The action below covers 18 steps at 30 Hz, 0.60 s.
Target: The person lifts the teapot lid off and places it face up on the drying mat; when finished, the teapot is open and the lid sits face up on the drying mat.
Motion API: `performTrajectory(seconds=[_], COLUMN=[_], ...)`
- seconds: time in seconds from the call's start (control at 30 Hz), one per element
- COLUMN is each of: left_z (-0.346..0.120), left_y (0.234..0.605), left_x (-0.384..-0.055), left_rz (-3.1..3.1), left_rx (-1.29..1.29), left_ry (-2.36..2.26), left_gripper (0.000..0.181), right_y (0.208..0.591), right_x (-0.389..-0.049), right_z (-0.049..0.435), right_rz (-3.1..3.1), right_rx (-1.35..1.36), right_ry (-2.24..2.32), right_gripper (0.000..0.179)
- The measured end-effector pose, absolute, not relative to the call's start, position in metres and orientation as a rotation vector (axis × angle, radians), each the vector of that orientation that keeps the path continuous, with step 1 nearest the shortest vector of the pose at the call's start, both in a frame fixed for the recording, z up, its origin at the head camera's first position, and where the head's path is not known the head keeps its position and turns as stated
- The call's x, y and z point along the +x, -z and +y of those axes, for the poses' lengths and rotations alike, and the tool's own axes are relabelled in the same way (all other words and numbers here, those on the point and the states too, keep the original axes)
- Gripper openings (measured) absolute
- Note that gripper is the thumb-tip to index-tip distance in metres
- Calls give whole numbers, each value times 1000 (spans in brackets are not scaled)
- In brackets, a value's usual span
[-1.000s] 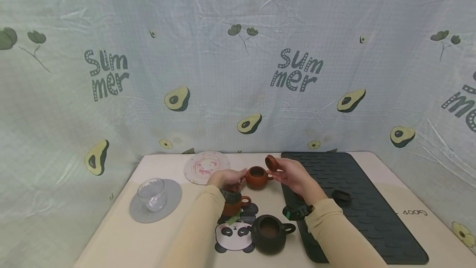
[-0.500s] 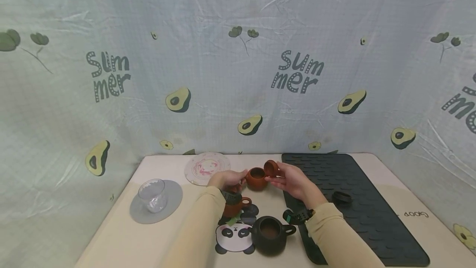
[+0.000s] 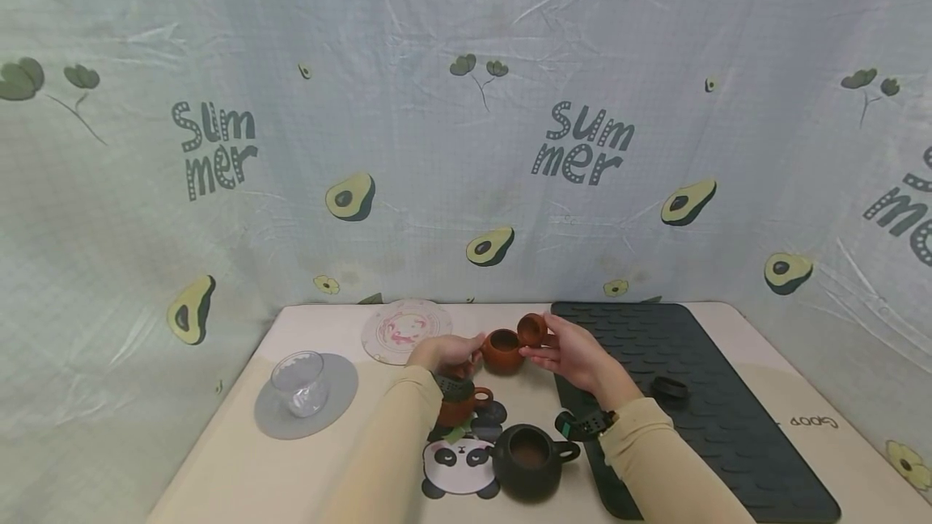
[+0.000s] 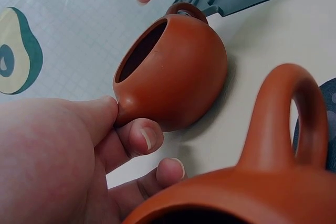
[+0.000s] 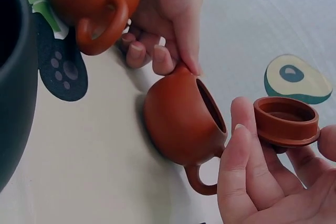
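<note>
My left hand (image 3: 449, 352) pinches the short spout of a lidless reddish-brown clay teapot (image 3: 502, 358) between thumb and forefinger. The teapot's mouth shows dark in both wrist views. My right hand (image 3: 571, 354) holds a small clay lid (image 5: 286, 121) of the same colour by its edges, with its hollow underside showing. In the head view, the lid is just right of the teapot's mouth. The right fingers partly hide the teapot's handle (image 5: 199, 179); whether they touch it I cannot tell. A second reddish-brown teapot (image 3: 456, 409) stands by my left wrist, partly hidden.
A black lidless teapot (image 3: 529, 467) stands nearer me, beside a panda print (image 3: 459, 463). At right lies a dark ridged mat (image 3: 699, 435) bearing a black lid (image 3: 668, 387). A glass cup (image 3: 300, 384) sits on a grey coaster (image 3: 342, 395); behind is a pink-patterned round mat (image 3: 408, 328).
My right hand has lowered the lid slightly beside the teapot and turned it, so more of its hollow underside shows. My left hand keeps its hold on the spout.
</note>
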<state>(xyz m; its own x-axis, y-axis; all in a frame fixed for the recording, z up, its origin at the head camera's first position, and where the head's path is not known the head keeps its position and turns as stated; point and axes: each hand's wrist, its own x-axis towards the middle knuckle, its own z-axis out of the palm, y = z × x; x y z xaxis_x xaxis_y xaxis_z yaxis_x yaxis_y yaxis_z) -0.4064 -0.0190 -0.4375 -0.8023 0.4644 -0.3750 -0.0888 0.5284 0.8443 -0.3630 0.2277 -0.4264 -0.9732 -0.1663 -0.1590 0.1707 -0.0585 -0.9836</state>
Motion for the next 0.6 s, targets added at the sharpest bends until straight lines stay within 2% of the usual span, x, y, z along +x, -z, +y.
performTrajectory(seconds=[0.6], left_z=[-19], left_y=[437], left_x=[-406], left_rz=[2197], left_rx=[293], left_ry=[-1255], left_gripper=[51], right_y=[421], right_x=[-366], right_z=[235], right_rz=[1965], right_rx=[85], right_ry=[2138], right_gripper=[57])
